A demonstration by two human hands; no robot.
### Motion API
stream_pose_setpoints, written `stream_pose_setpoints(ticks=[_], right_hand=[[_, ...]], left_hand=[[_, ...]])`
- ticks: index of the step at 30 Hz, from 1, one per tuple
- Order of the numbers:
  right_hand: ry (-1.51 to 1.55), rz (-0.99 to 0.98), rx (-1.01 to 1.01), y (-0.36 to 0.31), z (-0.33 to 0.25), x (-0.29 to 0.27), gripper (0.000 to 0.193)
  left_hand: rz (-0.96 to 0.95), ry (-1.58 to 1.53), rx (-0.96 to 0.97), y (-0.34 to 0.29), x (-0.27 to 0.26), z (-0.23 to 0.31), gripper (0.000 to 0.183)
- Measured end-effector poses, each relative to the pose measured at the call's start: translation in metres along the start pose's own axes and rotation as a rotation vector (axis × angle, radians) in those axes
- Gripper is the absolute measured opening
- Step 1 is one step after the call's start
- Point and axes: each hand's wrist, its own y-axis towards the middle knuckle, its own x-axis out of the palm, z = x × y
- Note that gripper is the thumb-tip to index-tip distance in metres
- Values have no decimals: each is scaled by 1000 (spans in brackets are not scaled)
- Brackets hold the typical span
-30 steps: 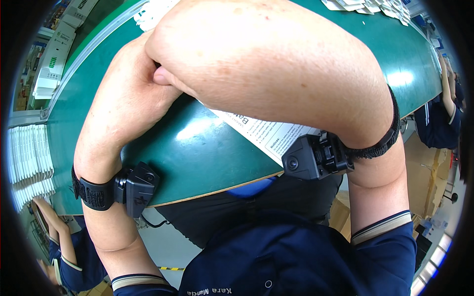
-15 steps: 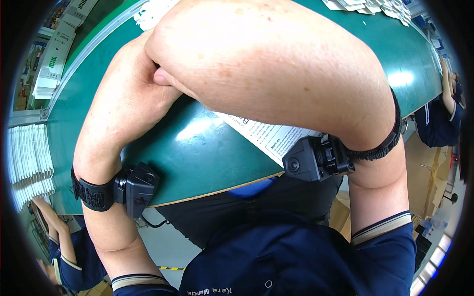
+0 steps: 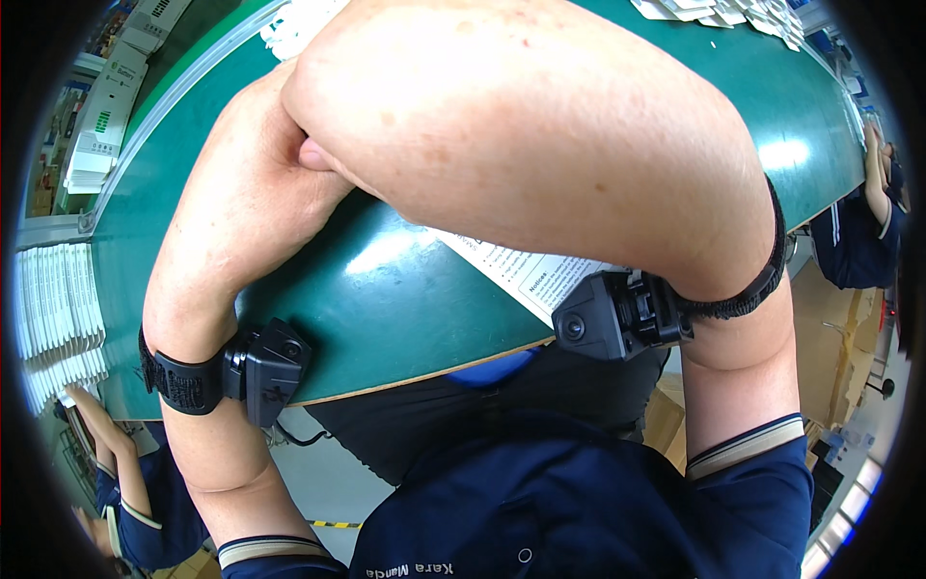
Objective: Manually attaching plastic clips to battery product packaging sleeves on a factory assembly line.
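printed sheet [image 3: 540, 280]: white, lying flat on the green table [image 3: 386, 289] near its front edge, mostly hidden under the right forearm; nothing shows any work done on it. right hand [image 3: 318, 154]: tucked against the left arm, only a fingertip shows (grip cannot be told). left hand: out of sight. black wrist units [image 3: 265, 367] on both arms. surroundings: white leaflets [image 3: 714, 12] at the far edge, stacked white boxes [image 3: 106, 125] left, seated co-workers [image 3: 858, 212] either side.

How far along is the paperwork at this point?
Done: white sheets lie piled at the far edge of the table. In hand: crossed forearms rest over one printed sheet, hands mostly hidden. What's left can't be judged.
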Motion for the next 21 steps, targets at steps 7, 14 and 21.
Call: stream_pose_setpoints(ticks=[7, 14, 21], right_hand=[[-2, -19, 2, 1, -2, -4, 32], [-4, -42, 4, 1, -8, -6, 33], [-2, -69, 6, 1, -12, -8, 34]], left_hand=[[0, -30, 1, 4, -3, 8, 34], [-111, -197, -120, 8, -23, 32, 38], [-116, -190, -99, 7, -20, 33, 41]])
